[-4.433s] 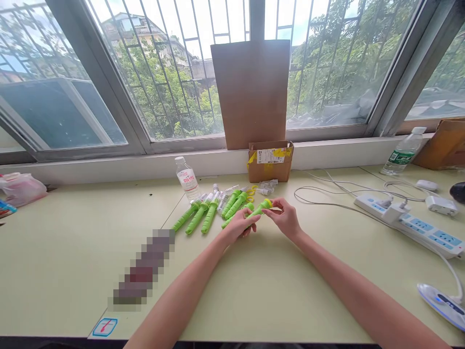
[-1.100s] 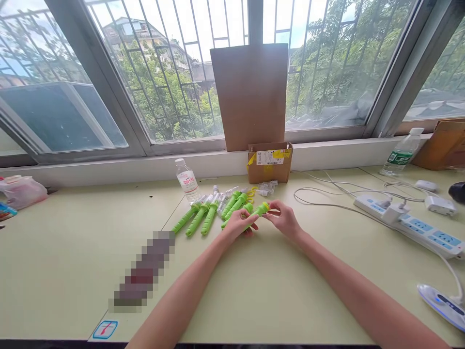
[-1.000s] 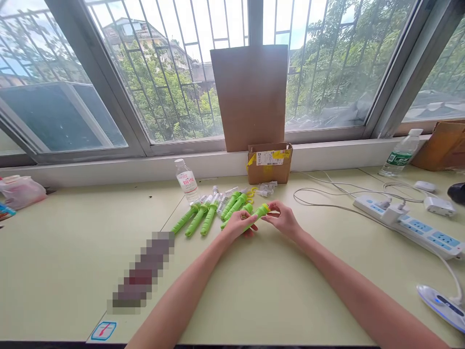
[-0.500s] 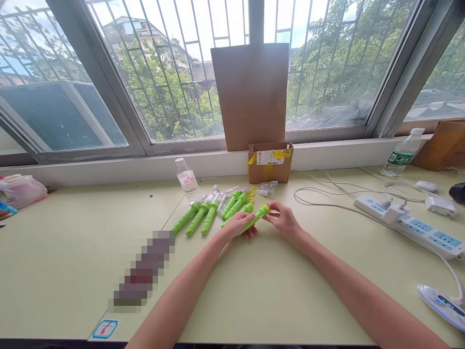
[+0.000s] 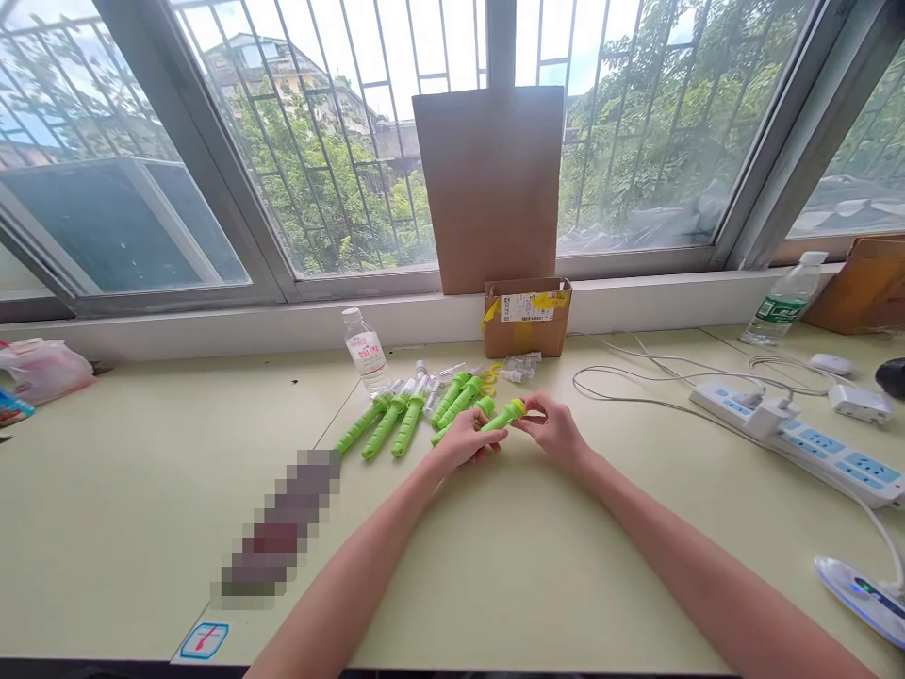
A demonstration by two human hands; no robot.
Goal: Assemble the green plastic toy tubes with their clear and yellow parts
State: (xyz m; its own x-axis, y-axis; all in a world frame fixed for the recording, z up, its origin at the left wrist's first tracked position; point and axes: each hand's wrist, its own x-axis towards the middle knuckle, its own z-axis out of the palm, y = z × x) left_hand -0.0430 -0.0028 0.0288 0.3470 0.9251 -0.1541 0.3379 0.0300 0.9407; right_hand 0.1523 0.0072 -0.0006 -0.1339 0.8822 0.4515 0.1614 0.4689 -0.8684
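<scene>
My left hand point(image 5: 468, 441) is wrapped round a green ribbed plastic tube point(image 5: 504, 417), which slants up to the right just above the table. At the tube's upper end is a yellow ring point(image 5: 519, 406), pinched by the fingertips of my right hand point(image 5: 555, 429). Behind my left hand lie more green tubes point(image 5: 463, 396), partly covered by it. Three others, with clear parts in their ends, rest to the left, one of them a green tube point(image 5: 386, 434). Small yellow hooked pieces point(image 5: 489, 377) and clear plastic pieces point(image 5: 521, 366) lie just beyond.
A water bottle point(image 5: 366, 351) and a small cardboard box point(image 5: 527, 321) stand at the back. To the right are a power strip point(image 5: 798, 438), loose white cables and another bottle point(image 5: 784, 300). A pixelated patch point(image 5: 279, 528) hides something at the left.
My left hand has shifted slightly along the green tube, with its fingers now more curled. My right hand stays at the yellow end.
</scene>
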